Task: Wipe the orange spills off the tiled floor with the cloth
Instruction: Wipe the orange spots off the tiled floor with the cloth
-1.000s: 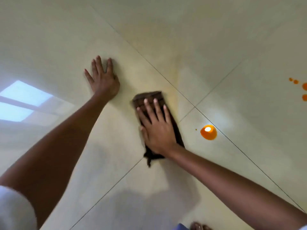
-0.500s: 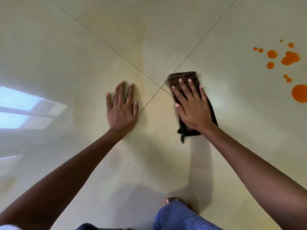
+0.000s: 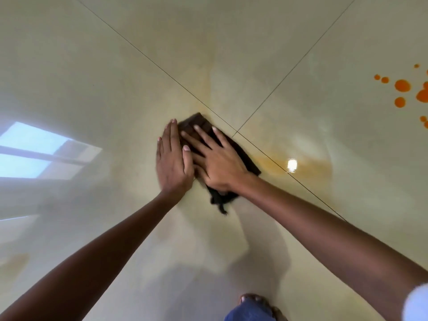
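A dark brown cloth (image 3: 196, 122) lies flat on the glossy beige tiled floor (image 3: 115, 66), just left of where the tile joints cross. My right hand (image 3: 217, 161) presses down on it with fingers spread. My left hand (image 3: 172, 163) lies flat on the floor beside it, its thumb edge touching the right hand and the cloth's left side. A faint orange smear (image 3: 308, 165) streaks the tile right of the cloth. A cluster of orange drops (image 3: 403, 85) sits at the far right edge, well apart from both hands.
A window's bright reflection (image 3: 34, 151) shows on the floor at the left. My knee in blue jeans and a foot (image 3: 251, 309) are at the bottom edge. Another pale orange stain (image 3: 16, 260) lies low on the left.
The cloth under my right hand has slid left across the tile joint until it meets my left hand. An orange smear now trails on its right.
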